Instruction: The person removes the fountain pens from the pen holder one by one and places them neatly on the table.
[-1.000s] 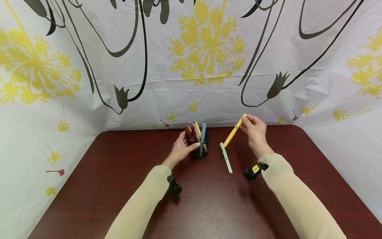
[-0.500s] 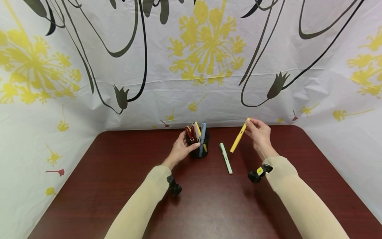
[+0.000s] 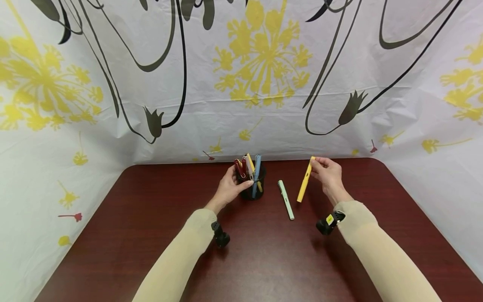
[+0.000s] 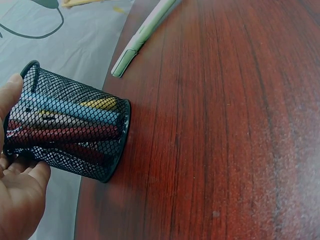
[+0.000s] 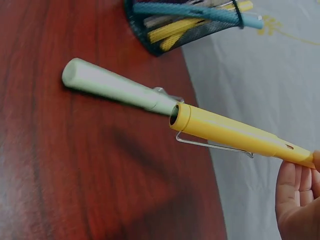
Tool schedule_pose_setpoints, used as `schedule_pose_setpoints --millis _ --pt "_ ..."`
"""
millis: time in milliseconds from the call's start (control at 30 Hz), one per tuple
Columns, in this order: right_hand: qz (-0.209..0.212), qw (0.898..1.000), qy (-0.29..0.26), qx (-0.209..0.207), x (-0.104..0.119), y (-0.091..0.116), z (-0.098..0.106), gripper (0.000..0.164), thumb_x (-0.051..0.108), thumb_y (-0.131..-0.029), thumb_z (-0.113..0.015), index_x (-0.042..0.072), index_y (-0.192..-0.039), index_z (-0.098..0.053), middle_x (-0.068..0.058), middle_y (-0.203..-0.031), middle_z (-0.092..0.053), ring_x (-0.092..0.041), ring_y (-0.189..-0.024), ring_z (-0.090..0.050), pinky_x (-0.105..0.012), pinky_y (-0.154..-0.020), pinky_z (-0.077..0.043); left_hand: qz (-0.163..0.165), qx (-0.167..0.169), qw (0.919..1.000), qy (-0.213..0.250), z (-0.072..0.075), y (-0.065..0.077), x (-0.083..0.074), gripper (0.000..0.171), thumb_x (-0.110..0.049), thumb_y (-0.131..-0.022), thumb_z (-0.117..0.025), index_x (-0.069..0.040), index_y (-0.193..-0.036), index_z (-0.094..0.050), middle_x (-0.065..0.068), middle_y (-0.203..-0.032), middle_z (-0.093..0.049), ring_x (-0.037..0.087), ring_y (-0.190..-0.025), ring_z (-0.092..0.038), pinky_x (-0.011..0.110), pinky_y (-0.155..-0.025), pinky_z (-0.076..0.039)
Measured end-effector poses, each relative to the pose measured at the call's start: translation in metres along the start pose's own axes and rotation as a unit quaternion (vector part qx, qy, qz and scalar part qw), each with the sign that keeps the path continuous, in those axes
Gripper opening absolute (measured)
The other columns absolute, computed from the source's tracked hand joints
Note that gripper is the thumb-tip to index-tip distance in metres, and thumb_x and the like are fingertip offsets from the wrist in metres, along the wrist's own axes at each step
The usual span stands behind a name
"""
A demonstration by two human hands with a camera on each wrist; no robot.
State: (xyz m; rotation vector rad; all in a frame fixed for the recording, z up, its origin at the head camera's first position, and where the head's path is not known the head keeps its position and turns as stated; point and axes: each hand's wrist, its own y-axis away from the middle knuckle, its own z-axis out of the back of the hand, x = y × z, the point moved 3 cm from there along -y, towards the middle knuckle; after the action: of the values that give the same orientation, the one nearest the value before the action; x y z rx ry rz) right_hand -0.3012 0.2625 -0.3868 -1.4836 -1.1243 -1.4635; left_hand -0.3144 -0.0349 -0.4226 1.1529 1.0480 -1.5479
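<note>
Readable text: none in the head view or in either wrist view. One label noted: a small yellow sticker (image 3: 330,219) on the black wrist camera (image 3: 323,227) at the right sleeve (image 3: 362,230), right of the mesh pen cup (image 3: 246,194) and nearer the wearer than the cup. Dark marks on it, too small to read; letters or digits, cannot tell. Yellow pen (image 3: 305,183) and pale green pen (image 3: 286,201), both right of the cup: no brand legible

Yellow pen (image 3: 305,180), pale green pen (image 3: 286,200), black mesh cup (image 4: 70,89); red-brown table (image 3: 256,260) (darkly streaked); 2 beige sleeves (image 3: 181,256); white backdrop (image 3: 211,90), plant-patterned in yellow, grey and red.
</note>
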Motion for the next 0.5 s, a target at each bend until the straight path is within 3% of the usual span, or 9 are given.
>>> schedule_pose_setpoints --millis 333,500 --pt "0.004 0.994 0.106 0.033 -0.018 -0.003 0.001 0.034 0.015 -0.094 -0.058 -0.006 -0.120 -0.054 0.013 -0.078 -0.058 0.000 -0.067 -0.059 -0.025 -0.075 -0.056 -0.001 0.003 1.0000 0.005 0.000 0.000 0.001 0.079 -0.014 -0.082 -0.074 -0.004 -0.145 -0.027 0.017 -0.143 -0.041 0.026 -0.132 -0.043 0.040 -0.106 -0.038" --pt "0.004 0.985 0.164 0.046 -0.024 -0.005 0.000 0.038 0.018 -0.095 -0.056 -0.006 -0.124 -0.054 0.009 -0.086 -0.056 0.002 -0.069 -0.059 -0.031 -0.081 -0.055 -0.003 0.008 0.9999 0.007 0.000 0.000 0.002 0.079 -0.015 -0.083 -0.073 -0.005 -0.146 -0.026 0.017 -0.144 -0.040 0.027 -0.133 -0.041 0.041 -0.107 -0.037"
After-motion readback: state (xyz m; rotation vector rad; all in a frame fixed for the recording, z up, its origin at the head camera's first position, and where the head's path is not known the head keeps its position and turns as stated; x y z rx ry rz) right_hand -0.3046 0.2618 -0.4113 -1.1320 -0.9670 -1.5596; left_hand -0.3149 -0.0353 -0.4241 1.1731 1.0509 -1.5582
